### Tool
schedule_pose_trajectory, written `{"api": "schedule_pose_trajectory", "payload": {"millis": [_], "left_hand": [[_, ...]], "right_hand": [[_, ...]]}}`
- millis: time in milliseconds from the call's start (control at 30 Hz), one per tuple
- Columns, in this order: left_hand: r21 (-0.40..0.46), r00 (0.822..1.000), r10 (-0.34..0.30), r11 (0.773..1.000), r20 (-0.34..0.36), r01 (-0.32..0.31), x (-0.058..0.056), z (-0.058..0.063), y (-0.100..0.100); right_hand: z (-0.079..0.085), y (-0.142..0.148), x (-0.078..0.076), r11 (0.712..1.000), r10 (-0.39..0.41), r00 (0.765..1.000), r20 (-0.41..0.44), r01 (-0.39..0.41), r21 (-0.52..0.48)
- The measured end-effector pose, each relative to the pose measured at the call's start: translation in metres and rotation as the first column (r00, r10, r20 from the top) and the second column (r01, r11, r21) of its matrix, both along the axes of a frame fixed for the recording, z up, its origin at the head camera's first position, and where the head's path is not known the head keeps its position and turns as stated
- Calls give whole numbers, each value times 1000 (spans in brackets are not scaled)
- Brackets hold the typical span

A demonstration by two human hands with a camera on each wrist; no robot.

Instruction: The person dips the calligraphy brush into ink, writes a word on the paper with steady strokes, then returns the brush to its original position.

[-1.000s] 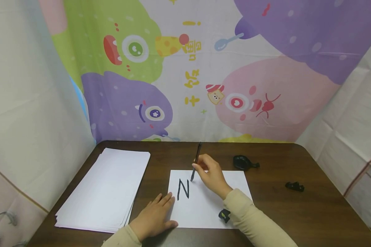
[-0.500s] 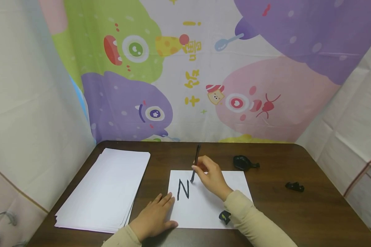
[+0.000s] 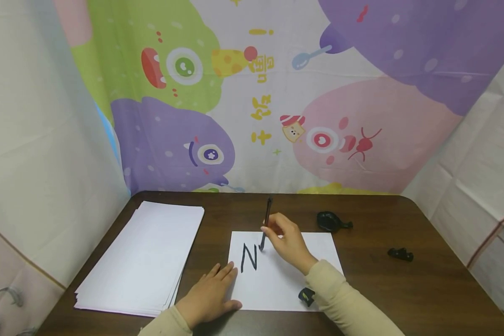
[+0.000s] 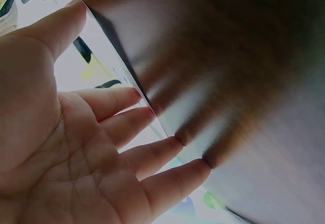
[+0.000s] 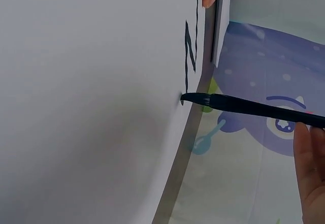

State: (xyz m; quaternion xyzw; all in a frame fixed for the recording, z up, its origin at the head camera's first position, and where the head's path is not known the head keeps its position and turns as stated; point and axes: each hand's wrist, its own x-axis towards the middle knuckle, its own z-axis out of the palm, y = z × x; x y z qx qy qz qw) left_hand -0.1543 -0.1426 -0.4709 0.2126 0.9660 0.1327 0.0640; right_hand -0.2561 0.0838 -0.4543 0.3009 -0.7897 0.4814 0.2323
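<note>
My right hand [image 3: 289, 240] pinches a slim black ink brush [image 5: 244, 106] partway up its handle. The brush leans slightly, and its dark bristle tip meets the white sheet [image 3: 273, 289] just right of a black letter N [image 3: 249, 257]. A short dark mark shows at the tip in the right wrist view. Flat on the sheet's left edge rests my left hand [image 3: 210, 294], fingers spread and thumb at the lower edge. The left wrist view shows its palm side, with the fingertips [image 4: 195, 165] against a surface that reflects them.
A stack of white paper [image 3: 144, 256] lies at the left of the brown table [image 3: 428, 289]. Behind the sheet's right corner is a black rounded thing with a narrow neck [image 3: 329, 221]. Farther right sits a small black bumpy piece [image 3: 400, 254]. A printed cloth [image 3: 252, 172] hangs behind the table.
The brush tip has slid a little toward me, leaving a short mark beside the N, and the right hand has come down slightly with it. The left hand has stayed put.
</note>
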Motion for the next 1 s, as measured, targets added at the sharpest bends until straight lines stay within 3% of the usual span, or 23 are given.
{"api": "schedule_pose_trajectory", "payload": {"millis": [1000], "left_hand": [[-4, 1000, -8, 1000, 10, 8, -1, 0, -1]], "right_hand": [[4, 5, 15, 999, 8, 999, 54, -10, 36]]}}
